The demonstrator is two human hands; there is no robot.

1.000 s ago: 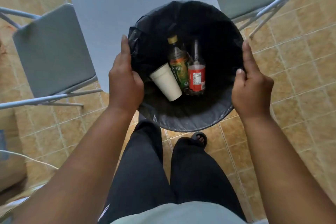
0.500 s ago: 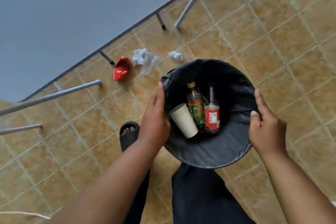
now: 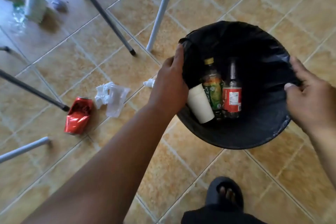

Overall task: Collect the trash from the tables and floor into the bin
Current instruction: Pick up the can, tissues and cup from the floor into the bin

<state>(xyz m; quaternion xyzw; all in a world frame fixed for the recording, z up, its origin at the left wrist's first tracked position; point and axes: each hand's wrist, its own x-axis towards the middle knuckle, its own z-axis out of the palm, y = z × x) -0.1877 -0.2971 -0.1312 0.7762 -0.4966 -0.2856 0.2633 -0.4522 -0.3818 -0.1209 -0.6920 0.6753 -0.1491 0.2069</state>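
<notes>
Tan tile floor (image 3: 181, 178). L hand (image 3: 169, 87) & R hand (image 3: 312, 100) both grip bin (image 3: 236, 140) rim; crushed red can (image 3: 78, 115) left of bin.

Both arms reach forward and down, bare to the wrist. The left hand (image 3: 169, 85) grips the near-left rim of the bin (image 3: 236, 144), back of the hand up, fingers (image 3: 180, 52) lying along the edge. The right hand (image 3: 312, 100) pinches the right rim, thumb hooked inside and the other fingers outside. One sandalled foot (image 3: 225, 192) shows below.
</notes>
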